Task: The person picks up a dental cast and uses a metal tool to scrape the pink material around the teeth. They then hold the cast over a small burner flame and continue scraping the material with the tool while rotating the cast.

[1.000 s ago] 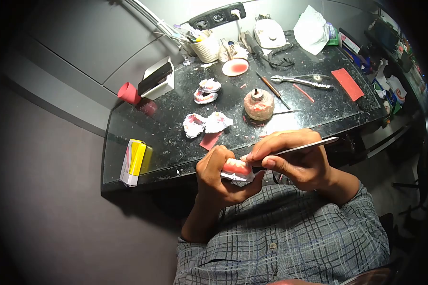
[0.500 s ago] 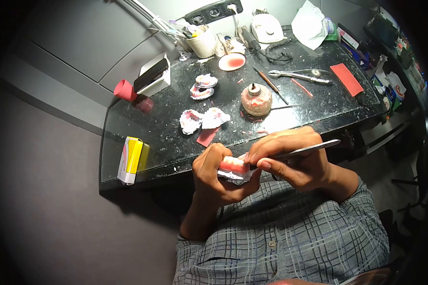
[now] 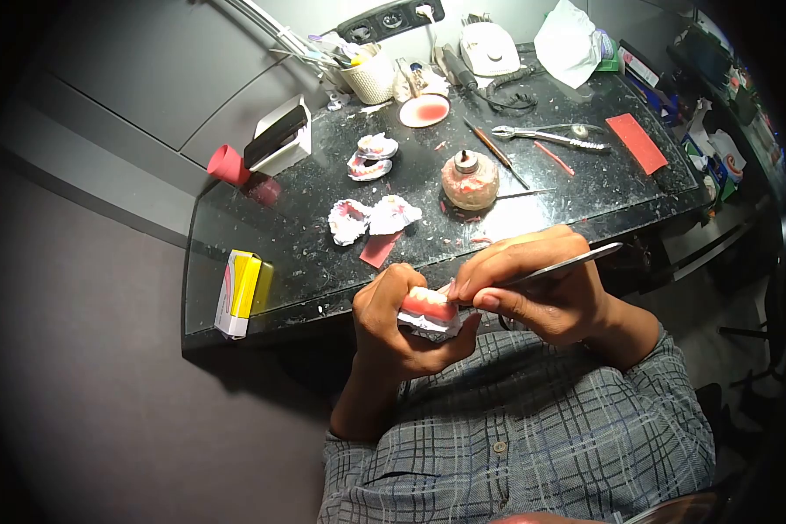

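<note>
Head view, looking down over a plaid shirt front. The left hand (image 3: 393, 323) is curled tight around a denture model (image 3: 430, 310), held in the air in front of the chest, just off the near edge of the table (image 3: 262, 253). The model is a chalky white plaster base, rough and lumpy underneath. On top sit glossy pink wax gums and a row of small pale teeth, facing up toward the camera. Its wide side runs left to right between the two hands.

The right hand (image 3: 533, 293) pinches a metal instrument (image 3: 568, 264) between thumb and fingers, a narrow, closed grip. The instrument is slim, flat and shiny. Its long axis slants from the working tip at the pink wax up and away to the right, the free end pointing toward the table's right side. The tip meets the model; the exact contact spot is hidden by the fingers.

The tabletop is dark, polished and speckled, littered with pale crumbs. On it stand a round glass spirit lamp (image 3: 469, 181) smeared with pink, and two rough plaster casts (image 3: 374, 218) beside a red wax scrap. Farther right lie steel pliers (image 3: 546, 137) and a flat red wax sheet (image 3: 637, 142). A yellow and white box (image 3: 239, 294) sits at the left edge.
</note>
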A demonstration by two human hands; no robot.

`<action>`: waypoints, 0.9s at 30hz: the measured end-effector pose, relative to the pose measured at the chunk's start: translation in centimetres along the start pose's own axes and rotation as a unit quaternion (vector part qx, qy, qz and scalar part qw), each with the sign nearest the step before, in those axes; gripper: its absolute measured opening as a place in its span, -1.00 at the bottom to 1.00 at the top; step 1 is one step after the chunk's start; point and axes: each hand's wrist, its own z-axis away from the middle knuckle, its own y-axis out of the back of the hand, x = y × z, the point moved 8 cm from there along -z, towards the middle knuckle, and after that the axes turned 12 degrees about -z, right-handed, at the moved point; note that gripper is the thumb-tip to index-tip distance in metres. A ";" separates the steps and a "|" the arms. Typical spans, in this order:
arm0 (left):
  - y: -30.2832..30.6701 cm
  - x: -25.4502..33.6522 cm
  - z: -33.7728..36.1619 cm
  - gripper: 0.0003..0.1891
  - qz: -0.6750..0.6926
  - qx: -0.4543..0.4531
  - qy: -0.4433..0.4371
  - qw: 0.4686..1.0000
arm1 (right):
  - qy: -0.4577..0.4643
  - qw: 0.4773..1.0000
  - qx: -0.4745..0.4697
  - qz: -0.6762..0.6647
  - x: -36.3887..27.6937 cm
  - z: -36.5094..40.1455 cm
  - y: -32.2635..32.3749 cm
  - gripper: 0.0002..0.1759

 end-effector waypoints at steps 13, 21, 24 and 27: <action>-0.1 -0.4 0.1 -0.49 0.045 -0.035 0.026 0.998 | -0.028 0.998 0.003 -0.058 0.5 0.0 0.0 -0.89; -0.3 -0.6 0.2 -0.49 0.076 -0.064 0.054 0.994 | -0.042 0.995 0.006 -0.094 0.7 0.0 0.1 -0.91; -0.3 -0.6 0.2 -0.50 0.076 -0.066 0.051 0.994 | -0.073 0.991 0.028 -0.112 1.0 0.1 0.0 -0.91; -0.3 -0.5 0.1 -0.50 0.072 -0.069 0.048 0.994 | -0.064 0.991 0.034 -0.112 1.1 0.0 0.0 -0.91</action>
